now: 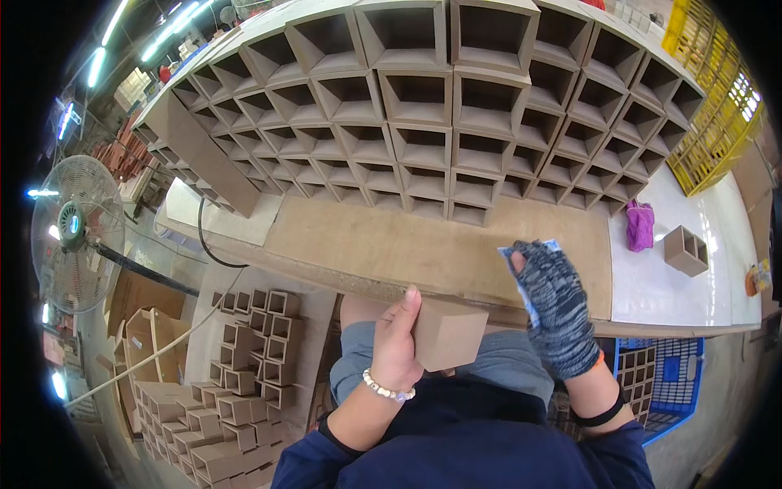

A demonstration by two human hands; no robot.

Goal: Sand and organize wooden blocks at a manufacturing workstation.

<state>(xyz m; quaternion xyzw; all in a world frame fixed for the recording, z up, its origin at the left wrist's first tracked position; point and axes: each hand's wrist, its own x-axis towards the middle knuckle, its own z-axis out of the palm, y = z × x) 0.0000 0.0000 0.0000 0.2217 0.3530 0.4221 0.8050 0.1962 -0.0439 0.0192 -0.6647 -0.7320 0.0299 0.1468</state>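
Note:
My bare left hand (397, 342), with a beaded bracelet at the wrist, grips a plain brown box (452, 332) by its left side, thumb on top. The box is held over my lap, just in front of the table's near edge. To the right, my right hand (555, 306) wears a grey knit glove with the fingertips bare. Its fingers are curled round a thin light-blue sheet (528, 303) whose edges stick out; the kind of sheet I cannot make out. The right hand is apart from the box, above the table edge.
Open brown boxes (415, 98) stand stacked in rows along the table's back. A brown board (391, 248) covers the table's middle. At right are a purple cloth (639, 226) and a lone box (686, 250). More boxes (220, 424), a fan (77, 232) and a blue crate (680, 383) stand around.

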